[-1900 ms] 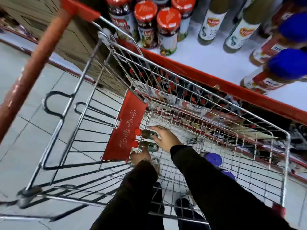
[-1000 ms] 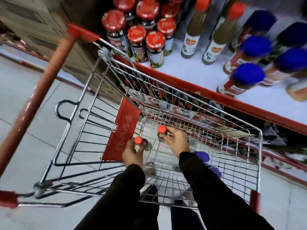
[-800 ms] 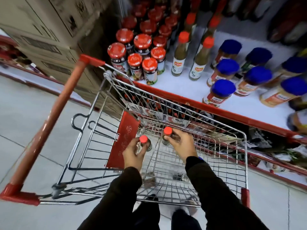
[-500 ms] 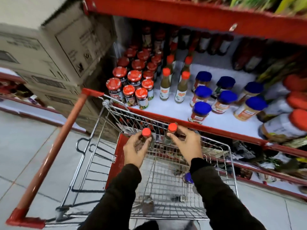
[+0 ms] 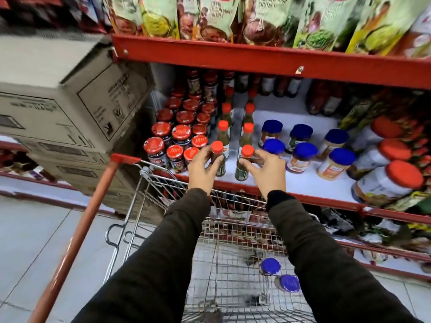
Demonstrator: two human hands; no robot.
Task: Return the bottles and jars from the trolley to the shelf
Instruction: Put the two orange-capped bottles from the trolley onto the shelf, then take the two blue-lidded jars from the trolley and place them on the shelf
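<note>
My left hand grips a green bottle with an orange cap. My right hand grips a second one just like it. Both bottles stand upright at the front of the white shelf, in line with two rows of the same bottles behind them. Whether their bases touch the shelf I cannot tell. Down in the wire trolley lie two jars with blue lids.
Red-lidded jars crowd the shelf to the left of the bottles, blue-lidded jars stand to the right, and big orange-lidded jars lie at the far right. Stacked cardboard boxes stand left. A red shelf edge overhangs above.
Both hands lifted the two orange-capped bottles out of the trolley and carried them up and forward onto the front of the white shelf. The view tilted up to the shelves.
</note>
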